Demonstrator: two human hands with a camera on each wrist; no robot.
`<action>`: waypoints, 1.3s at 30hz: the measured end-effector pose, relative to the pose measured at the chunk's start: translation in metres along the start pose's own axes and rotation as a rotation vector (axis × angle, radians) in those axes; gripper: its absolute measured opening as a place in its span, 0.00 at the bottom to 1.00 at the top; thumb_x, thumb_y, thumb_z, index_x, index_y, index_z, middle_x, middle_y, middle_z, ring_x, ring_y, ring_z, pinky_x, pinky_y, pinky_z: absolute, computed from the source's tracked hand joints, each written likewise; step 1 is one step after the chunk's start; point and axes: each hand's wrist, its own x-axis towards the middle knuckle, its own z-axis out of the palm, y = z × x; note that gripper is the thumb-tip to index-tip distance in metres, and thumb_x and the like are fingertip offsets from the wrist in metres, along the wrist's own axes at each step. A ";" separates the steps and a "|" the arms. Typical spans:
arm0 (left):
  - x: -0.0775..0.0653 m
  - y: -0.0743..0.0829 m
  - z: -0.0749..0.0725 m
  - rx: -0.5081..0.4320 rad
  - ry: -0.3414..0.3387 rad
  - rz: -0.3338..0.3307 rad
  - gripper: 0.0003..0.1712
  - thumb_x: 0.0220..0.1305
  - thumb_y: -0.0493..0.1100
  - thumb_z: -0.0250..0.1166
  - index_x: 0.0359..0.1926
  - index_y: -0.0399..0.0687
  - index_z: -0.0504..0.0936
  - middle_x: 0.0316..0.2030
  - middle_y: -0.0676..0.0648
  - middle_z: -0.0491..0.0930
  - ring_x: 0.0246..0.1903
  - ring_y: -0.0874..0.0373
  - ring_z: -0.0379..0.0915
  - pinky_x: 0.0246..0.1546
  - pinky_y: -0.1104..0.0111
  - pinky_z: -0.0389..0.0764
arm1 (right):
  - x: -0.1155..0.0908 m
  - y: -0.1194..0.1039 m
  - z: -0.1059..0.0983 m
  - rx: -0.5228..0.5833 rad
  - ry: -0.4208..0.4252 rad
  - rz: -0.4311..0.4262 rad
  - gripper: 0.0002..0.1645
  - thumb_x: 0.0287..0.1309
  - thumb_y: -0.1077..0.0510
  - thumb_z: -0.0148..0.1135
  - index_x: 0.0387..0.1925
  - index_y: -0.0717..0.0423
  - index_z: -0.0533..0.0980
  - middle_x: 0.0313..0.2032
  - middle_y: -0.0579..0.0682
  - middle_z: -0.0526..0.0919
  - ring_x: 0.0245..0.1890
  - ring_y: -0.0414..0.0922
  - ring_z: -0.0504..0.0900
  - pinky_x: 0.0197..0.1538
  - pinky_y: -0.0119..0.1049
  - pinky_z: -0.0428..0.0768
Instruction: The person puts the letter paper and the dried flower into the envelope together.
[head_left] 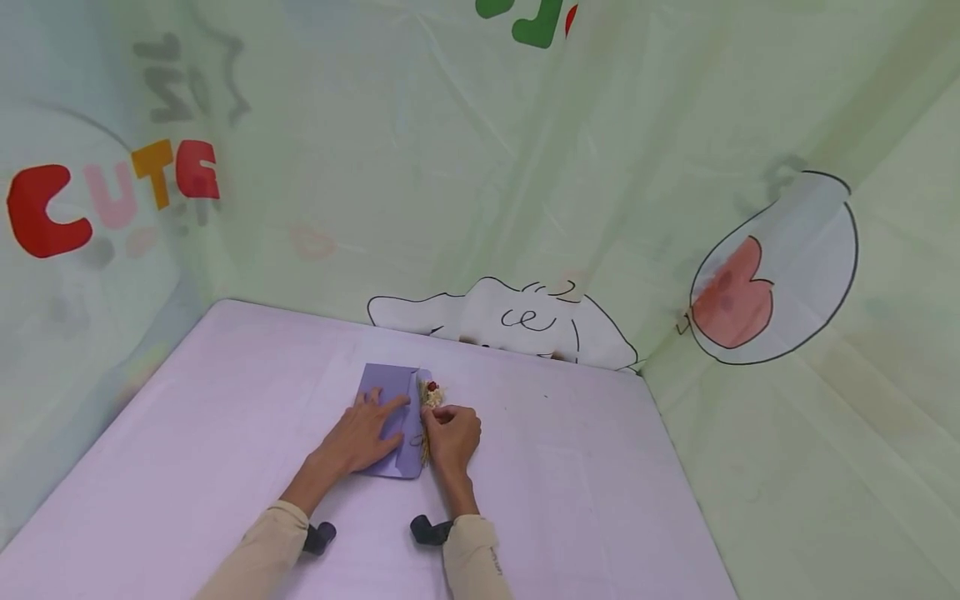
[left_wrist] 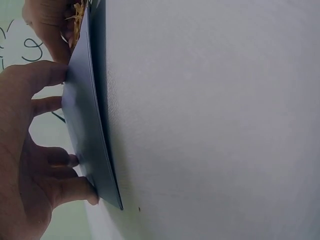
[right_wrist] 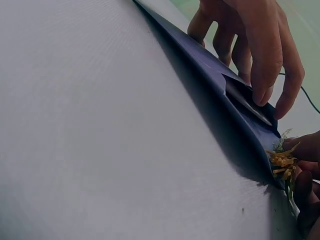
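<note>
A purple envelope (head_left: 388,380) lies on the table, its flap side facing right. My left hand (head_left: 362,440) rests spread on it, fingers apart; in the left wrist view its fingertips press the envelope's (left_wrist: 82,112) face. Along the right edge lies a small bunch of dried flowers (head_left: 433,395), with a dark red bloom, pale blossoms and straw-like stems. My right hand (head_left: 457,435) pinches this bunch between thumb and fingers. The right wrist view shows the yellow stem ends of the dried flowers (right_wrist: 283,161) at the envelope's corner, and the envelope's (right_wrist: 245,102) opening gapes slightly.
The table (head_left: 570,483) has a pale lilac cover. Light fabric walls (head_left: 360,167) with printed letters and cartoon drawings surround it on the left, back and right. Black wrist mounts (head_left: 431,531) stick out near both sleeves.
</note>
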 end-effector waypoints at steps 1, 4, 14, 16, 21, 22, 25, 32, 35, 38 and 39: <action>0.000 0.000 0.000 0.003 -0.002 0.000 0.35 0.69 0.60 0.70 0.75 0.64 0.76 0.67 0.23 0.73 0.58 0.28 0.75 0.45 0.38 0.83 | 0.000 -0.001 0.001 -0.008 -0.003 0.003 0.09 0.51 0.56 0.85 0.25 0.57 0.91 0.19 0.51 0.89 0.17 0.35 0.81 0.27 0.34 0.76; -0.002 0.008 -0.010 0.003 -0.008 -0.011 0.35 0.69 0.58 0.70 0.74 0.61 0.77 0.67 0.23 0.73 0.57 0.30 0.75 0.45 0.38 0.83 | 0.000 -0.001 0.003 -0.028 -0.008 0.007 0.10 0.51 0.56 0.85 0.24 0.57 0.91 0.18 0.51 0.88 0.17 0.36 0.80 0.26 0.33 0.75; -0.006 0.035 -0.043 0.029 -0.087 -0.044 0.34 0.71 0.52 0.70 0.75 0.52 0.76 0.70 0.20 0.71 0.62 0.25 0.75 0.54 0.36 0.81 | 0.006 -0.009 0.005 -0.082 -0.042 -0.018 0.10 0.49 0.57 0.84 0.20 0.55 0.90 0.17 0.49 0.88 0.16 0.38 0.80 0.26 0.37 0.77; -0.007 0.036 -0.043 0.022 -0.072 -0.034 0.34 0.70 0.51 0.71 0.75 0.51 0.76 0.69 0.19 0.72 0.62 0.24 0.75 0.54 0.33 0.80 | 0.005 -0.012 0.006 -0.079 -0.052 -0.021 0.10 0.49 0.57 0.83 0.19 0.55 0.90 0.17 0.49 0.88 0.16 0.37 0.79 0.26 0.36 0.76; -0.007 0.037 -0.045 -0.007 -0.084 -0.034 0.35 0.71 0.51 0.70 0.75 0.51 0.76 0.70 0.18 0.70 0.66 0.19 0.72 0.58 0.31 0.79 | 0.002 -0.017 0.009 -0.061 -0.082 -0.024 0.10 0.51 0.58 0.84 0.20 0.55 0.90 0.17 0.49 0.88 0.15 0.34 0.76 0.24 0.33 0.73; -0.006 0.037 -0.045 -0.011 -0.098 -0.044 0.34 0.72 0.51 0.70 0.76 0.51 0.75 0.71 0.17 0.68 0.68 0.17 0.70 0.60 0.32 0.78 | 0.002 -0.019 0.010 -0.057 -0.089 -0.025 0.10 0.51 0.58 0.84 0.20 0.55 0.90 0.17 0.49 0.88 0.15 0.34 0.76 0.24 0.32 0.73; -0.005 0.037 -0.044 0.005 -0.128 -0.061 0.34 0.75 0.53 0.68 0.77 0.53 0.74 0.73 0.18 0.68 0.70 0.17 0.68 0.62 0.33 0.78 | 0.000 -0.021 0.012 -0.056 -0.112 -0.032 0.09 0.52 0.59 0.82 0.21 0.55 0.91 0.17 0.50 0.88 0.15 0.34 0.77 0.24 0.31 0.73; -0.006 0.034 -0.044 0.005 -0.144 -0.075 0.35 0.77 0.54 0.66 0.80 0.55 0.72 0.75 0.20 0.66 0.73 0.17 0.66 0.65 0.32 0.77 | -0.003 -0.025 0.016 -0.101 -0.152 -0.073 0.05 0.53 0.60 0.80 0.24 0.55 0.92 0.20 0.49 0.90 0.19 0.40 0.84 0.28 0.36 0.79; -0.008 0.034 -0.045 0.000 -0.133 -0.068 0.36 0.76 0.54 0.65 0.80 0.53 0.72 0.74 0.19 0.67 0.72 0.19 0.67 0.65 0.33 0.77 | -0.003 -0.027 0.016 -0.107 -0.178 -0.085 0.03 0.53 0.60 0.80 0.26 0.55 0.93 0.21 0.49 0.91 0.20 0.40 0.85 0.29 0.36 0.80; -0.009 0.033 -0.045 -0.004 -0.093 -0.051 0.36 0.75 0.53 0.67 0.79 0.51 0.73 0.72 0.20 0.69 0.70 0.21 0.70 0.63 0.34 0.77 | -0.001 -0.025 0.013 -0.078 -0.236 -0.118 0.03 0.56 0.60 0.78 0.30 0.57 0.93 0.23 0.50 0.92 0.21 0.39 0.86 0.29 0.34 0.80; -0.009 0.030 -0.041 0.002 -0.069 -0.037 0.36 0.76 0.55 0.66 0.79 0.52 0.72 0.71 0.20 0.70 0.68 0.21 0.71 0.61 0.35 0.78 | -0.001 -0.024 0.012 -0.063 -0.259 -0.129 0.04 0.57 0.61 0.78 0.32 0.58 0.93 0.24 0.50 0.93 0.22 0.38 0.87 0.29 0.33 0.81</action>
